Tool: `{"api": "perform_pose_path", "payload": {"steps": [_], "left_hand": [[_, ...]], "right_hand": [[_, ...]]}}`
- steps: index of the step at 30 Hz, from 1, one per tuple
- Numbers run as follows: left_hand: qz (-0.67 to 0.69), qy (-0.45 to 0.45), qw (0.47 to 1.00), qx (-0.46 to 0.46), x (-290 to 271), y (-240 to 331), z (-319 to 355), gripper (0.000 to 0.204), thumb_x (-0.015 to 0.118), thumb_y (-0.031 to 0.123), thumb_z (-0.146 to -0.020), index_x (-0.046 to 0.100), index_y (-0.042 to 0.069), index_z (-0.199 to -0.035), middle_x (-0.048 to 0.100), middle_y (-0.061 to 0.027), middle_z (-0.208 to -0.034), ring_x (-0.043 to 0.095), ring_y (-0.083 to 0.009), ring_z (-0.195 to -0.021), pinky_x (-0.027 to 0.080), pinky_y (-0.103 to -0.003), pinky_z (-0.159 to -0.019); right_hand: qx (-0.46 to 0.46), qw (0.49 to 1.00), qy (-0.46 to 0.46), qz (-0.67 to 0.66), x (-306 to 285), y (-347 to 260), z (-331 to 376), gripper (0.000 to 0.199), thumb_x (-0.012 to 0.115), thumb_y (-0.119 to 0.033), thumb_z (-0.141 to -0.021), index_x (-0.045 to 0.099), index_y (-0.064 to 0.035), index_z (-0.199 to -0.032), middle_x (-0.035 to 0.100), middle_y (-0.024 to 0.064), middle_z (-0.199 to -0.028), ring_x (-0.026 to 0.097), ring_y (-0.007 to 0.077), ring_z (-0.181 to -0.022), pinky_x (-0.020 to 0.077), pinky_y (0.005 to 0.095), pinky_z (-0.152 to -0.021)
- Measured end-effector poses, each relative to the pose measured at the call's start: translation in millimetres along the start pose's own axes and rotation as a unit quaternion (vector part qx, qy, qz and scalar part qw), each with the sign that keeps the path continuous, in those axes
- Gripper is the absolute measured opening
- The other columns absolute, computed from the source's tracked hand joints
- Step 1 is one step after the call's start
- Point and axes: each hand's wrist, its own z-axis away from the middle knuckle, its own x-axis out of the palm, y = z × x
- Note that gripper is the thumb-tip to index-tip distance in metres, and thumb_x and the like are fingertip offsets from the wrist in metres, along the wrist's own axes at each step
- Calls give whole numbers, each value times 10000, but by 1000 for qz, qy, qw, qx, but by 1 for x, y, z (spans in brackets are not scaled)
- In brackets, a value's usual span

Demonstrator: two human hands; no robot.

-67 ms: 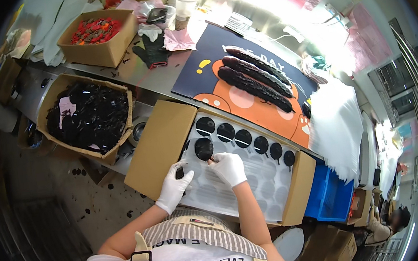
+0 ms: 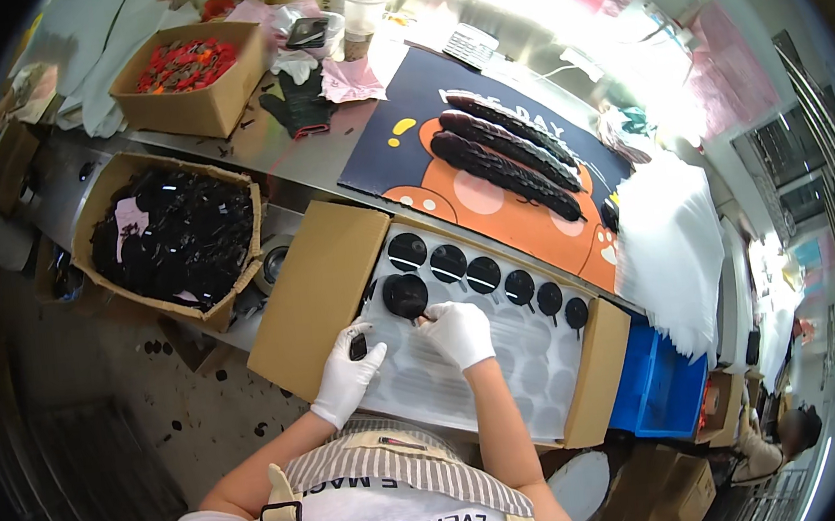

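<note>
Both my hands wear white gloves over an open cardboard box (image 2: 292, 318) holding a whitish translucent sheet (image 2: 486, 349). My right hand (image 2: 460, 335) pinches the short stem of a black round disc (image 2: 405, 296), just below the row on the sheet. Several like discs (image 2: 448, 264) lie in that row along the box's far side. My left hand (image 2: 346, 376), near the box's left side, is curled round a small black piece (image 2: 357, 347), mostly hidden by the fingers. Fainter round shapes show through the sheet.
A carton of glossy black pieces (image 2: 174, 239) stands at left. Behind it is a box of red pieces (image 2: 186, 67). Three long black stacks (image 2: 508, 156) lie on a printed mat (image 2: 377, 154). White sheets (image 2: 672, 246) and a blue bin (image 2: 659, 388) are at right. Another person (image 2: 777, 442) is farther right.
The view has shifted slightly. My right hand still holds the disc at nearly the same spot, and the left hand has barely moved.
</note>
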Motion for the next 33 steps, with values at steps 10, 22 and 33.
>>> {"api": "perform_pose_path", "payload": {"steps": [10,22,33], "left_hand": [[-27,-74,996,42,9,24,0,400,672,30,-869,548,70,-1247,601,23,-887,552,-33,-756,487,-202,-696],[-207,-228,912,271,88,31,-23,573,762,148,-777,549,62,-1302,589,-72,-1067,601,-168,-920,497,-320,-864],[-557,-273,721,310,171,46,-74,436,757,268,-734,636,151,-1136,582,-133,-1027,596,-318,-973,531,-426,-793]], "right_hand": [[259,936,-43,236,-74,142,67,192,713,-264,-779,759,-85,-832,715,181,-848,704,346,-818,558,428,-736],[345,920,-6,187,-68,204,113,243,693,-336,-809,761,-106,-851,716,172,-883,695,348,-865,553,418,-788],[301,948,44,94,-72,218,147,266,674,-344,-828,759,-95,-791,703,121,-741,687,293,-719,538,388,-703]]}}
